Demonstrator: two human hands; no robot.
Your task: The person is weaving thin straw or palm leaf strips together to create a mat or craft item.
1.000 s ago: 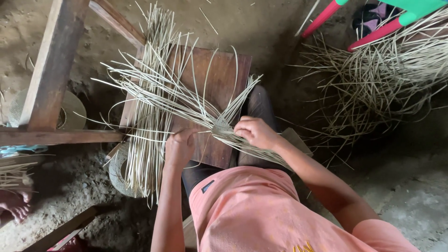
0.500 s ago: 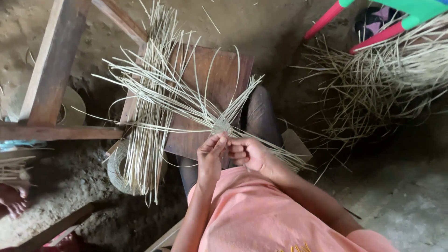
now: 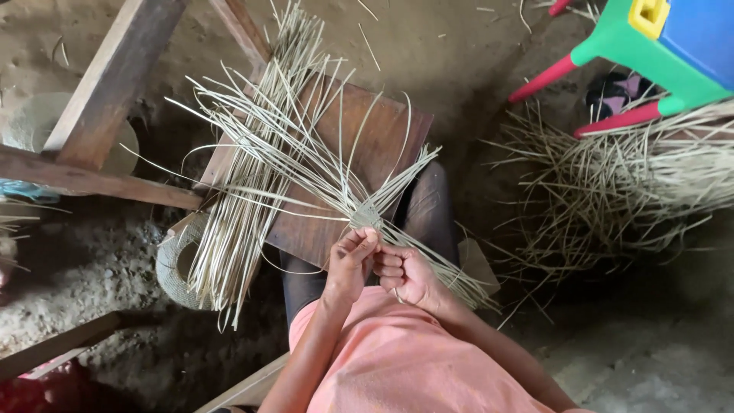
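Pinching together at the woven knot near the front edge of the wooden board, both hands now closed on thin straw strips; left hand drawn in from the board's left side a second ago, fingertips up against the weave; right hand curled beside it, touching; loose straw pile well apart toward the right.

Your two hands meet just near the woven knot on the board — loose strips lie left, a strip heap right — a stool far right.
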